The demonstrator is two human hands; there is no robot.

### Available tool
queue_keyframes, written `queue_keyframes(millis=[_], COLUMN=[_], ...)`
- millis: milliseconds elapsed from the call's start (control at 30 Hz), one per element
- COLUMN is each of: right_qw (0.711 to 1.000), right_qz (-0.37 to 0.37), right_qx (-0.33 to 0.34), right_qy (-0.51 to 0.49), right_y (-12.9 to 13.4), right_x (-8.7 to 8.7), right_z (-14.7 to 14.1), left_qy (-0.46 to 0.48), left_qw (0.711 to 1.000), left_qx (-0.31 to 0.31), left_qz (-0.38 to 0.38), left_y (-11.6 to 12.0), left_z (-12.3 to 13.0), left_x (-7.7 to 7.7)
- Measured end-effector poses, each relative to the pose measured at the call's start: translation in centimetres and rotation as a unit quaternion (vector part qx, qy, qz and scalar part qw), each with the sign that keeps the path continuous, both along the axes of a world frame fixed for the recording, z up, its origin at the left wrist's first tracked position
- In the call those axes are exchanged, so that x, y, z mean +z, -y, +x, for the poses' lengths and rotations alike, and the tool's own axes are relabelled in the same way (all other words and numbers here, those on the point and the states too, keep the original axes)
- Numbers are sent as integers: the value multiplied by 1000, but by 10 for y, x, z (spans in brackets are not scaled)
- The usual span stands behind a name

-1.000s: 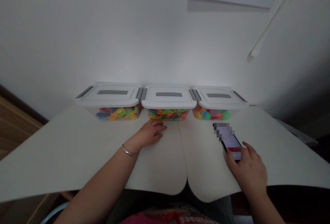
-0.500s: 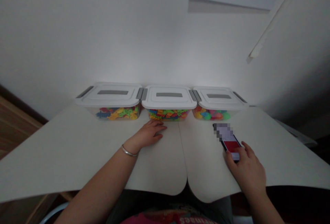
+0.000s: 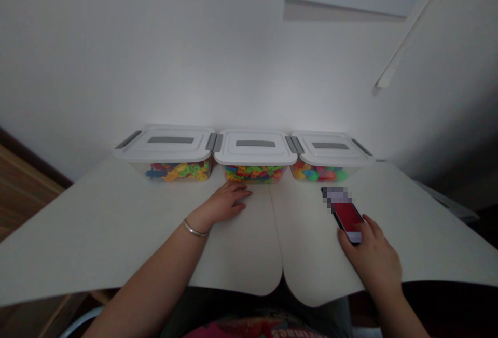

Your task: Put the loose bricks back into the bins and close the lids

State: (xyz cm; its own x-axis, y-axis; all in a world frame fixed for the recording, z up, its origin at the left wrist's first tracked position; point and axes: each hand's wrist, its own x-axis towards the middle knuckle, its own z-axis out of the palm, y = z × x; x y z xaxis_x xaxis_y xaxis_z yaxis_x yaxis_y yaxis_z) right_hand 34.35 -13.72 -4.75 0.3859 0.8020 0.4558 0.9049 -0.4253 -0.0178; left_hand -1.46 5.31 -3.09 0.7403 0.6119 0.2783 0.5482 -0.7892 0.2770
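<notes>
We rest our left hand [image 3: 224, 204] flat on the white table [image 3: 97, 224], fingers slightly apart, just short of the middle clear plastic box [image 3: 254, 157] of colourful blocks [image 3: 254, 173]. Further right, the fingers of our right hand [image 3: 371, 261] clasp a smooth black phone [image 3: 347, 217], its long axis pointing away from us toward the right box [image 3: 330, 157].

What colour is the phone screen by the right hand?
The phone screen is red below its pixelated top, as the head view shows.
</notes>
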Motion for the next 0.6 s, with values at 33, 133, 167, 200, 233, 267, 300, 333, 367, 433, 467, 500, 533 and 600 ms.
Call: queue_keyframes(millis=[33,133,167,200,233,267,300,333,367,433,467,500,533,600], right_qw=[1000,1000,1000,1000,1000,1000,1000,1000,1000,1000,1000,1000,1000,1000], right_qz=[-1,-5,-5,-5,-3,-2,0,3,5,6,5,3,1,-1], right_qx=[1,-1,-1,-1,0,1,4,6,8,10,11,12,13,11], right_qy=[-1,-3,-3,-3,-1,0,2,2,2,2,2,4,5,8], right_y=[0,0,0,0,0,0,0,0,0,-1,-1,-1,-1,0], right_x=[0,0,0,-1,-1,-1,-2,-2,-3,-4,-4,-4,-4,-4], right_z=[0,1,1,1,2,2,3,3,3,4,5,5,5,4], left_qy=[4,15,16,15,14,13,11,10,7,3,2,3,4,8], left_qw=[1000,1000,1000,1000,1000,1000,1000,1000,1000,1000,1000,1000,1000,1000], left_qx=[-1,-7,-9,-9,-9,-8,-6,-4,-2,-2,-3,-5,-6,-8], left_qz=[2,8,9,9,8,7,6,5,4,2,2,2,4,6], left_y=[0,-1,-2,-2,-2,-2,-2,-1,-1,0,0,0,0,-1], left_z=[0,-1,-1,-2,-2,-2,-1,-1,-1,-1,-1,-1,-1,-1], left_x=[-1,-3,-4,-4,-4,-4,-3,-3,-2,-1,0,0,0,-1])
